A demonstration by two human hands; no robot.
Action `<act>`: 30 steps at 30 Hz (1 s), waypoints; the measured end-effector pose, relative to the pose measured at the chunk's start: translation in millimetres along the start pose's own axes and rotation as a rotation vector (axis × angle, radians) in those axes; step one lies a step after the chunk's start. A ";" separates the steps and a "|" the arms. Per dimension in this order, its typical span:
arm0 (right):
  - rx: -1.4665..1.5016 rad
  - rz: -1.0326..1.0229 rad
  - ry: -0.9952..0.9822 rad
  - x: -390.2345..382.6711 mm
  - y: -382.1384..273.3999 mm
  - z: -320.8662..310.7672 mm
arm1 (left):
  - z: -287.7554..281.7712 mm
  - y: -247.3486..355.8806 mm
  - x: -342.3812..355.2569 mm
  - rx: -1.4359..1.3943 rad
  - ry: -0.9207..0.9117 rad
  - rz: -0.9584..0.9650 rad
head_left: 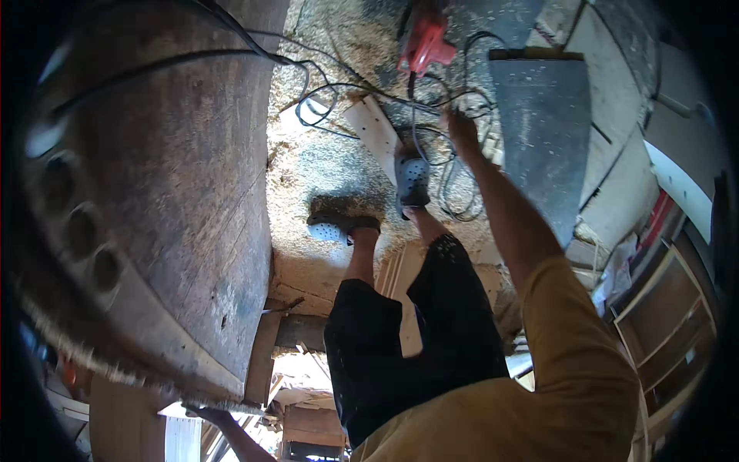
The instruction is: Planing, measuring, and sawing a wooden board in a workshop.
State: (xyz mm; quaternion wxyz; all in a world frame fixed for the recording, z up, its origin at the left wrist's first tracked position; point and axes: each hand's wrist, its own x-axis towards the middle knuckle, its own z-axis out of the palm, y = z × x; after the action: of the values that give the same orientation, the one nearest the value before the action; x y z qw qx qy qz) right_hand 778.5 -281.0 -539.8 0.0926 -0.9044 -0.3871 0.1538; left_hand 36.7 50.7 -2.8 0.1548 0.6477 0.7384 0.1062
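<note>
My left hand (213, 414), partly in shadow at the lower left, grips the bottom edge of the large weathered wooden board (177, 177) on my left. My right hand (462, 131) is out over the floor, closed, among black cords (323, 100); whatever is inside its fingers is hidden. Just above it lies a red power tool (423, 42) with a cord attached. A pale wooden offcut with dark holes (368, 127) lies beside my feet in clogs (414, 179).
Sawdust (308, 173) covers the floor. A dark grey panel (539, 138) and pale sheets (620, 208) lie to my right, with a wooden frame (670, 339) at the lower right. Cords loop around my right foot. Wooden pieces (312, 431) are piled at the bottom.
</note>
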 end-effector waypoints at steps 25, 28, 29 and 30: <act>-0.033 -1.261 -0.423 -160.3 -767.4 -429.1 | -5.8 92.9 -37.4 -0.306 0.279 -0.442; -0.234 -1.346 -0.451 -144.9 -796.9 -390.0 | -7.9 80.7 -41.5 -0.366 0.229 -0.384; -0.249 -1.333 -0.496 -136.4 -796.6 -381.0 | -8.0 74.9 -48.5 -0.429 0.223 -0.328; -0.328 -1.253 -0.555 -127.5 -795.4 -371.1 | -8.4 66.2 -55.0 -0.441 0.221 -0.240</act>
State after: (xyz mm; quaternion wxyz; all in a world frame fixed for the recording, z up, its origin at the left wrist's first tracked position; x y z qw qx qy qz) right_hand 290.8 151.5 61.7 -0.0758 -0.4407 -0.8627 0.2363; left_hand 101.0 5.9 33.6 0.2220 0.4908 0.7814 0.3151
